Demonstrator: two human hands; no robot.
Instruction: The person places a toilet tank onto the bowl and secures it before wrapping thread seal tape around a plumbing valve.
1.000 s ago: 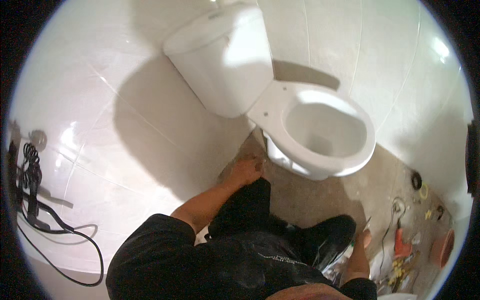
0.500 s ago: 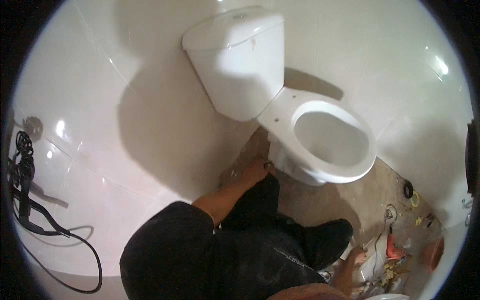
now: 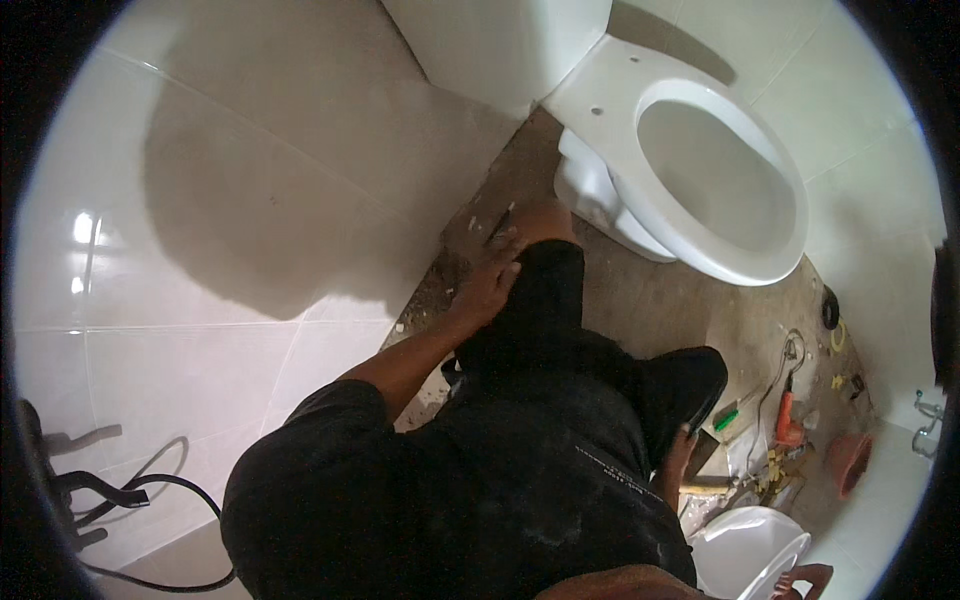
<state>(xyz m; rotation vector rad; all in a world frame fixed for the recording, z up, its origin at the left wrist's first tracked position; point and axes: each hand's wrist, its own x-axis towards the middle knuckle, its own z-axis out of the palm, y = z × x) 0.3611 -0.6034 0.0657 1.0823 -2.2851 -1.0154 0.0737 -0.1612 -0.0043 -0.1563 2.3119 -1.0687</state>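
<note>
My left hand reaches down by my bent knee, its fingers stretched out beside the bare skin below the black shorts. Just beyond the fingertips is a thin dark stick near the wall; whether I touch it I cannot tell. The white toilet bowl stands ahead of my knee, without a seat, its cistern partly out of view. On the right, my right hand is low beside my other leg, partly hidden, next to a dark flat block and a wooden handle.
A green object, an orange power tool with a cord, yellow bits and a reddish bowl lie on the right. A white curved piece is at lower right. A black hose hangs at left.
My view has tilted down, so the toilet sits higher. My left hand has drawn back from the toilet base to beside my knee. My right hand has come closer to my leg.
</note>
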